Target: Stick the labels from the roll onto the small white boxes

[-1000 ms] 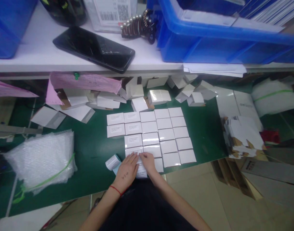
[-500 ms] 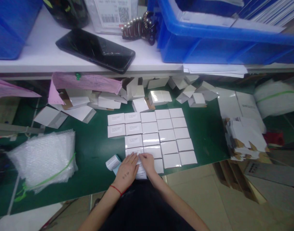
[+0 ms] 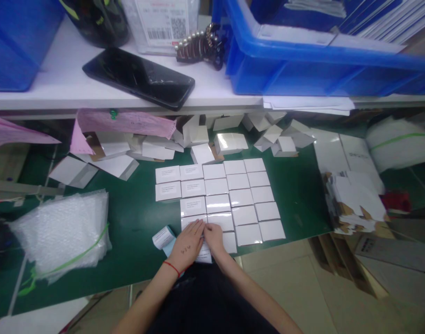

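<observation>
Several small white boxes (image 3: 241,197) lie in close rows on the green table; those at the left bear printed labels (image 3: 193,205). My left hand (image 3: 188,242) lies flat over a box in the front left column, fingers extended and close together. Beside it, fingertips almost touching it, my right hand (image 3: 214,236) is curled in a pinch over the same column; what it holds is hidden. A curled strip of labels (image 3: 163,237) with a pale blue backing lies left of my left hand and runs under it. Printed labels (image 3: 204,253) also show below my hands.
Bubble-wrap bags (image 3: 64,234) lie at the left. Open white cartons (image 3: 230,142) stand along the back under a shelf (image 3: 229,99) with a phone (image 3: 139,76) and blue bins (image 3: 303,74). Flattened cartons (image 3: 355,197) are stacked at the right.
My left hand has shifted slightly right, its fingertips now nearer the right hand. The right hand stays pinched in about the same place. The whole view has shifted slightly.
</observation>
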Tool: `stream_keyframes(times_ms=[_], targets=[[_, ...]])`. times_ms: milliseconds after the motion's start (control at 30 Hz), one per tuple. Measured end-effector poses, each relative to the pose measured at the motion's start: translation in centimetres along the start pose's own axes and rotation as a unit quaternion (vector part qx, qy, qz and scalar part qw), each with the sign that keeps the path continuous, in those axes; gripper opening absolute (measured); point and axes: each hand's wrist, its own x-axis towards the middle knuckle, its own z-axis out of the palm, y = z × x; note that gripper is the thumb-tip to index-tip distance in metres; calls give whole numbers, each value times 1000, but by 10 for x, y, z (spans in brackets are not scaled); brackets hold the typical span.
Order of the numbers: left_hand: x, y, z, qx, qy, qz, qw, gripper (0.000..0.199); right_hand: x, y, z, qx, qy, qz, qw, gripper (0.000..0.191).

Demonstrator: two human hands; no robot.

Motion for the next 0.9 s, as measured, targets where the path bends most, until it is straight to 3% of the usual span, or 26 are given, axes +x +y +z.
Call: stream_keyframes(times_ms=[167,300,433,533,767,833,900], targets=[[4,2,-2,17,-2,2,1000,48,1,-3,-2,5,-8,15,1000,31],[-11,-4,-6,47,28,-32,998,42,0,-4,-4,31,-19,35,999,32],[-29,-16,-5,61,64,-79,993,43,-3,-5,-6,99,-38,79,991,29],[-34,-20,0,39,80,-88,992,44,-7,-8,-8,177,-81,113,974,36],[-50,-12,9,-89,125,-121,981,49,-42,-10,-29,280,-211,212,912,52],[-53,-9,17,-171,158,-159,959,45,-48,-6,-33,299,-218,223,902,56],[-53,-6,26,-254,195,-232,919,43,-50,-4,-36,298,-206,192,912,59]])
